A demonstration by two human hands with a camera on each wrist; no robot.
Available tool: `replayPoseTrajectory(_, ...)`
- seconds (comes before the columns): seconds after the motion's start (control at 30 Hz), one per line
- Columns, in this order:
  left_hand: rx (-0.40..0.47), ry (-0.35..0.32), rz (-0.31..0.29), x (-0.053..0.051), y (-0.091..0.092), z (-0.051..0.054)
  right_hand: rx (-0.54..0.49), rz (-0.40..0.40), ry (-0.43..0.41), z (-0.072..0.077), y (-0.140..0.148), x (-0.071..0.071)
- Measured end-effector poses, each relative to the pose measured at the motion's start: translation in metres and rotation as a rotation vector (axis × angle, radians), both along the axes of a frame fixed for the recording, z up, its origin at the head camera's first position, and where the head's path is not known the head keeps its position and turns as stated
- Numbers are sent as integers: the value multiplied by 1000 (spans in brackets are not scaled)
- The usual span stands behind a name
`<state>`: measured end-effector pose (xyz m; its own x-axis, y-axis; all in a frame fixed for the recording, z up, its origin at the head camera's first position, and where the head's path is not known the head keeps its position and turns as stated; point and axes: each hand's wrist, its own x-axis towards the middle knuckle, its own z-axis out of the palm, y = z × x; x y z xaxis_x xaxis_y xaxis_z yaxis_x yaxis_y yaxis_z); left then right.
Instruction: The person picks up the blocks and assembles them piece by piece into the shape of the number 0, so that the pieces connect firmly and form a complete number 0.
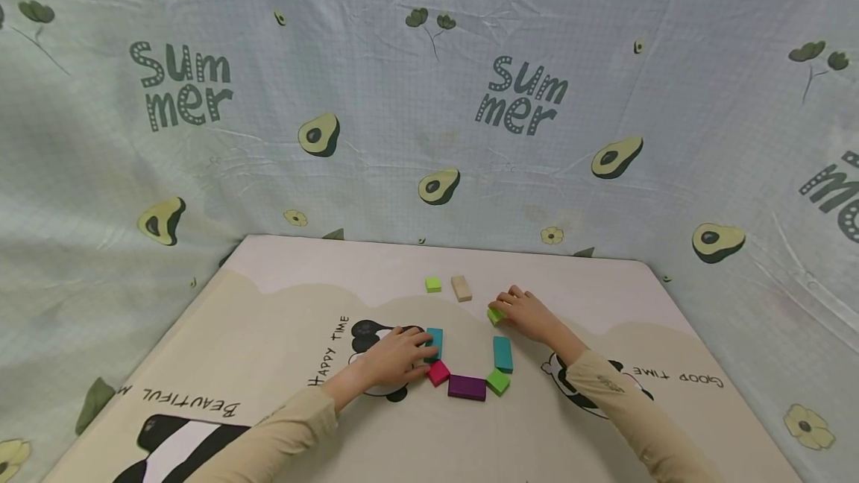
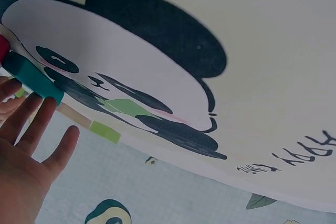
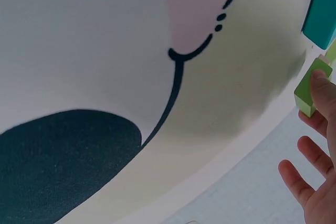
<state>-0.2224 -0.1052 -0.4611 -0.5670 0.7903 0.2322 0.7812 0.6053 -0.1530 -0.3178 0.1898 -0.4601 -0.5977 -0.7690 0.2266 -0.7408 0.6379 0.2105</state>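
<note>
My left hand (image 1: 396, 356) rests beside a teal block (image 1: 435, 338), its outstretched fingertips against it; the left wrist view shows the fingers spread at that teal block (image 2: 32, 77). Just in front of this block lies a red block (image 1: 438, 373), close to the left thumb. My right hand (image 1: 526, 316) pinches a light green block (image 1: 495, 316) between thumb and fingers, the other fingers apart in the right wrist view. That green block (image 3: 310, 88) is behind a second teal block (image 1: 502, 355). A purple block (image 1: 467, 387) and another green block (image 1: 498, 382) continue the row in front.
Toward the table's back lie a light green block (image 1: 433, 285) and a plain wooden block (image 1: 461, 288). The table (image 1: 564, 438) has a panda-printed cover, and a curtain (image 1: 376, 88) with avocado prints hangs behind its far edge.
</note>
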Motion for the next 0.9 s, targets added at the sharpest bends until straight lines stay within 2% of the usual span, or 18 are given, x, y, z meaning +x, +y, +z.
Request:
replayPoseTrajectory(0.13,11,10,-10,0,-1,-1,9,8,4,0,0,3)
replayPoseTrajectory(0.2,4,6,-2,0,0,0,10,17,10,0,1,4)
replayPoseTrajectory(0.23,-5,-12,15,3,1,4,9,20,13,0,1,4)
replayPoseTrajectory(0.4,-47,-41,50,3,3,4,-8,32,36,-3,2,5)
replayPoseTrajectory(0.57,-65,-40,61,3,2,5,-31,52,64,-4,3,6)
replayPoseTrajectory(0.9,-65,-38,61,2,2,3,-33,69,-11,-1,1,13)
